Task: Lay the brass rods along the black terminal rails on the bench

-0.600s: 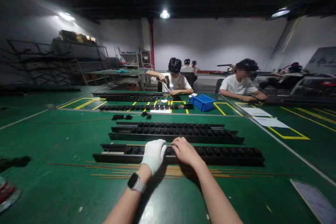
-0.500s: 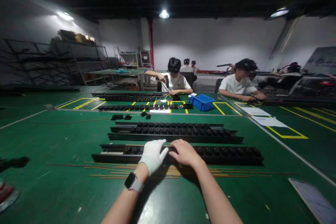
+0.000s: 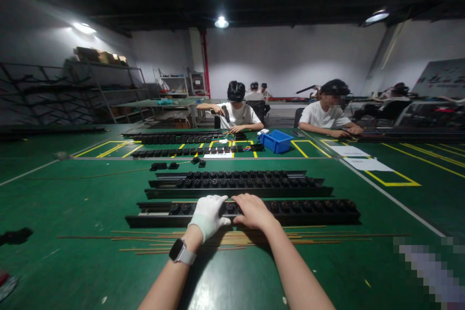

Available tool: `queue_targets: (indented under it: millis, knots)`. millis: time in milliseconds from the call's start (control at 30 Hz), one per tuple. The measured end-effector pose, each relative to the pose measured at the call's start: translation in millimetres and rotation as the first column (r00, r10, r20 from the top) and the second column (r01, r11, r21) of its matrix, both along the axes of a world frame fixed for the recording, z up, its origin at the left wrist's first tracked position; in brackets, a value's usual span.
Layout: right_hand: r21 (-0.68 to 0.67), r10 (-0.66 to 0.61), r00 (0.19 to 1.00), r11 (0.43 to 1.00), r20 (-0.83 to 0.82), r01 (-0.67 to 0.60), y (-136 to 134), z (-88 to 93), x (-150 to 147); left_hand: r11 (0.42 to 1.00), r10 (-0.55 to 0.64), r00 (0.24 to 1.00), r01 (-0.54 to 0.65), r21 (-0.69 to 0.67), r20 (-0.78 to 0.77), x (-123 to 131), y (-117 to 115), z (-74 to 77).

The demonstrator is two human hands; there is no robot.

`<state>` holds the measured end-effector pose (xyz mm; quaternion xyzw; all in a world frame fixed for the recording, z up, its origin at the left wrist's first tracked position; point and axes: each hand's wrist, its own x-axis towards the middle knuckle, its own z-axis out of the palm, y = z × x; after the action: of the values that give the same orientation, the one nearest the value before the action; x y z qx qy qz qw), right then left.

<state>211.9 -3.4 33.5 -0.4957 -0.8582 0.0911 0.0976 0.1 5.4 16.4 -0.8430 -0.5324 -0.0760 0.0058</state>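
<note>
My left hand point(image 3: 209, 215), in a white glove, and my bare right hand point(image 3: 252, 210) rest side by side over the middle of the nearest black channel rail point(image 3: 156, 221). A row of round black modules point(image 3: 307, 206) sits inside that rail. On each hand the thumb lies against the front wall, while the fingers reach over to the far side, so both hands are closed around the rail. Their fingertips partly hide the modules between them. Just in front, several thin brownish rods point(image 3: 174, 239) lie on the green table, some under my wrists.
Beyond are more black rails with modules point(image 3: 232, 192), loose black pieces point(image 3: 169, 166) and a blue bin point(image 3: 275, 141). White papers point(image 3: 366, 163) lie to the right. Across the table sit two co-workers, one person point(image 3: 240, 114) holding a power driver, another person point(image 3: 327, 115) handling parts.
Both thumbs have come down a little onto the rail's front wall. The camera view has shifted slightly; the hands stay at the same part of the rail.
</note>
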Motion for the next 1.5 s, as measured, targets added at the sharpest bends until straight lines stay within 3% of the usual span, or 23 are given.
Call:
queue_targets:
  millis: [267,467,567,733,867,1033,1167,1267,1367,1500]
  knots:
    - [-0.007,-0.022,0.999,1.0,-0.042,0.022,3,-4.7,3,1.0,0.014,1.0,-0.014,-0.001,0.028,3,9,-5.6]
    - [-0.01,-0.017,0.999,1.0,-0.047,0.016,4,-8.3,3,0.993,-0.021,0.976,-0.005,0.117,0.217,-8,14,-9.4]
    - [-0.012,-0.022,0.998,1.0,-0.066,0.021,4,-8.2,3,0.972,0.099,0.966,-0.145,0.183,0.239,-27,23,-10.5]
    - [-0.019,-0.027,0.997,0.999,-0.072,0.026,2,-6.3,3,0.915,0.363,0.922,-0.38,0.135,0.133,-77,39,-21.9]
    - [-0.022,-0.029,0.997,0.999,-0.07,0.027,2,-5.2,3,0.916,0.384,0.921,-0.389,0.101,0.064,-100,42,-30.9]
    - [-0.014,-0.027,0.997,1.0,-0.071,0.026,2,-6.5,3,0.917,0.373,0.923,-0.382,0.112,0.093,-100,43,-31.5]
    - [-0.021,-0.026,0.998,0.999,-0.057,0.024,3,-7.9,3,0.863,0.458,0.849,-0.496,0.096,0.265,-111,48,-30.7]
    - [-0.018,-0.023,0.998,1.0,-0.059,0.022,4,-8.6,4,0.838,0.498,0.741,-0.545,-0.03,0.451,-131,51,-32.6]
    - [-0.014,-0.021,0.998,1.0,-0.056,0.021,4,-9.7,4,0.819,0.538,0.672,-0.56,-0.126,0.508,-153,54,-36.3]
    - [-0.013,-0.022,0.998,1.0,-0.054,0.021,5,-11.6,4,0.844,0.507,0.644,-0.505,-0.179,0.572,-172,60,-42.7]
